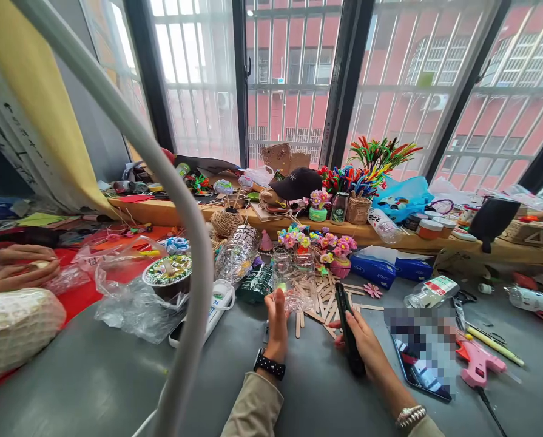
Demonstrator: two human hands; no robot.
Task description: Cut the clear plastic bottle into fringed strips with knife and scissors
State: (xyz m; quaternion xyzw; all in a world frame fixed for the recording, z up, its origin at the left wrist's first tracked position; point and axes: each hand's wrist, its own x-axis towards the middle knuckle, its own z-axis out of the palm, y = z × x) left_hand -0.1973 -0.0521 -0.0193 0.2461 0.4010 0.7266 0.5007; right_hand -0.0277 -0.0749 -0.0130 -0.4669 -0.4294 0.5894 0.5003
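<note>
My left hand [276, 325], with a black watch at the wrist, is closed on a clear plastic piece [290, 290] and holds it just above the grey table [93, 376]. My right hand [366, 343] grips a long black tool [347, 325] that points away from me. Flat wooden craft sticks [326, 297] lie scattered under and behind both hands. A clear plastic bottle [237, 252] lies on its side just beyond my left hand.
A pink glue gun [478, 361] and a phone [423, 364] lie at the right. A bowl in a plastic bag [166, 276] sits at the left. Another person's hands [14, 267] rest at the far left. Crafted flowers [335, 246], twine and a cap crowd the wooden sill [480, 249]. A white tube [193, 243] crosses the foreground.
</note>
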